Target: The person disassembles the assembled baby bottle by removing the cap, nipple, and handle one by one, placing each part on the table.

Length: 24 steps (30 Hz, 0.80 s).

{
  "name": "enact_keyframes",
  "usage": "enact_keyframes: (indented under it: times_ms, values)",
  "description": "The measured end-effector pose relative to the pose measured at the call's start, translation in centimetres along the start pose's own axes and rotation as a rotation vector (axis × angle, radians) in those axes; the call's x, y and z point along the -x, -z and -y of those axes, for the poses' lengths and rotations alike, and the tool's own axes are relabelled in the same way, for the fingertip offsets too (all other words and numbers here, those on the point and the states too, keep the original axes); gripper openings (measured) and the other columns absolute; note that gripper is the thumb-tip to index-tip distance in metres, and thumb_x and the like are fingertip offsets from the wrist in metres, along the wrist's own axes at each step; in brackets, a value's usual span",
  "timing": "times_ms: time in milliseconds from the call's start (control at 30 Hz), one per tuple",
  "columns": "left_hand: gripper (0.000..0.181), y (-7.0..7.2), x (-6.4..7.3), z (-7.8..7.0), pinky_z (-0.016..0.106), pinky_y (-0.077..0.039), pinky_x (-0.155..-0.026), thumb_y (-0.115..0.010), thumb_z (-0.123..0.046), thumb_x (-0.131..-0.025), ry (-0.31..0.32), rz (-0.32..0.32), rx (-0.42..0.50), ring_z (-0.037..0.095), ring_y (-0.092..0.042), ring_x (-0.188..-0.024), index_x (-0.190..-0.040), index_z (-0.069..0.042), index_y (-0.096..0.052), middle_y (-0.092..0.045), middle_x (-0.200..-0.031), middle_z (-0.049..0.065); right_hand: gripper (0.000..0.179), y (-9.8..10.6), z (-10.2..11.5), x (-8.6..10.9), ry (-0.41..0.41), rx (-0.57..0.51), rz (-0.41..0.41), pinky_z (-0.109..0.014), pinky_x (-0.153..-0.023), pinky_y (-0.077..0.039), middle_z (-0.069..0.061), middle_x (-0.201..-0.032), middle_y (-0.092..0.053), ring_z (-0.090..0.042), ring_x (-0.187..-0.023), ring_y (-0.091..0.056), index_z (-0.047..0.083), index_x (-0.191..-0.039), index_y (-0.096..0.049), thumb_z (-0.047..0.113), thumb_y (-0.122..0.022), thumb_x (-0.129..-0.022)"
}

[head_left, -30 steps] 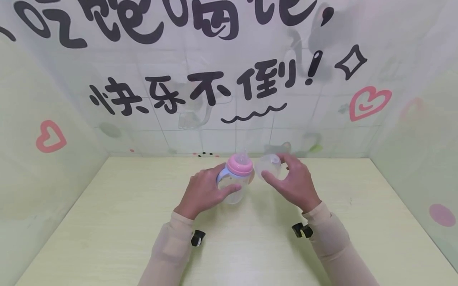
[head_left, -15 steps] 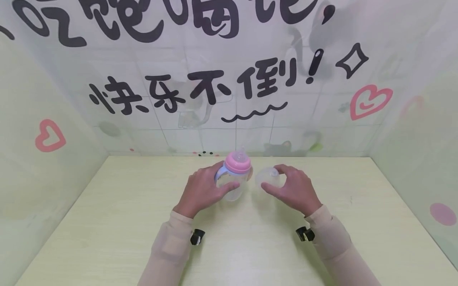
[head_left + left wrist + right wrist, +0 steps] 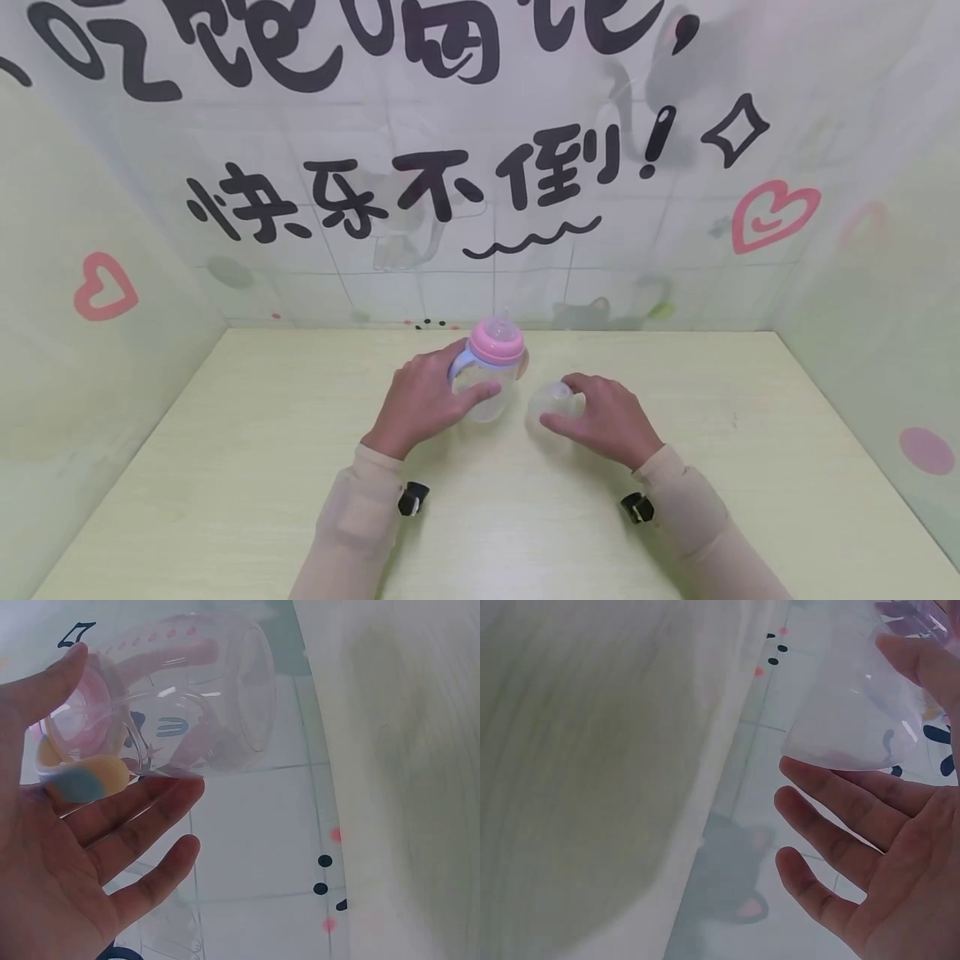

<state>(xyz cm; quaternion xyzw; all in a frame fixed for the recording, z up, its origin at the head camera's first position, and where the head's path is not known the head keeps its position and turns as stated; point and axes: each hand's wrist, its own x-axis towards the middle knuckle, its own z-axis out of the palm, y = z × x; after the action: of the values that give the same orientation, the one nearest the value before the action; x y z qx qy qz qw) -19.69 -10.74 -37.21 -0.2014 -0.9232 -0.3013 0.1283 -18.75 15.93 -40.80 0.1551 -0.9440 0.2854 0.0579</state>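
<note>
A clear baby bottle with a pink collar, a see-through nipple and side handles tilts slightly in the head view. My left hand grips it from the left, thumb across its front. The left wrist view shows the bottle's bare base and a handle against the fingers. To the right, a translucent domed cap is pinched between thumb and fingers of my right hand. In the right wrist view the cap has its wide rim downward-left; the lower fingers are spread off it. Whether it touches the table is unclear.
Both things are over a pale wooden table. Printed walls enclose it at the back and on both sides. Black wrist cameras sit on the sleeves.
My right hand has brought the cap down and toward me, lower than the bottle's collar. The left hand and bottle have shifted only slightly left.
</note>
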Motion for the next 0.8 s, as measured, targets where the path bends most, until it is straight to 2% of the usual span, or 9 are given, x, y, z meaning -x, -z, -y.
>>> enact_keyframes:
  times_ms: [367,800]
  values:
    - [0.053,-0.2,0.0,0.1,0.037,-0.046,-0.064,-0.074,-0.052,-0.084,0.002,0.005,0.002,0.017,-0.059,-0.074,-0.121,-0.015,-0.066,-0.072,-0.092,0.005,0.055,-1.0,-0.8,0.2,0.026,0.056,0.037,-0.041,-0.076,-0.051,-0.004,-0.096,-0.069,-0.021,-0.085,-0.063,0.003,-0.114,-0.069,0.043,-0.078,-0.079]
    - [0.054,-0.1,0.0,-0.2,0.037,-0.046,-0.063,-0.076,-0.050,-0.082,0.005,0.004,0.001,0.017,-0.059,-0.074,-0.121,-0.014,-0.066,-0.071,-0.092,0.004,0.055,-1.1,-0.8,0.3,0.029,0.089,0.072,-0.038,-0.072,-0.050,-0.005,-0.094,-0.070,-0.019,-0.080,-0.062,0.003,-0.112,-0.069,0.044,-0.080,-0.077]
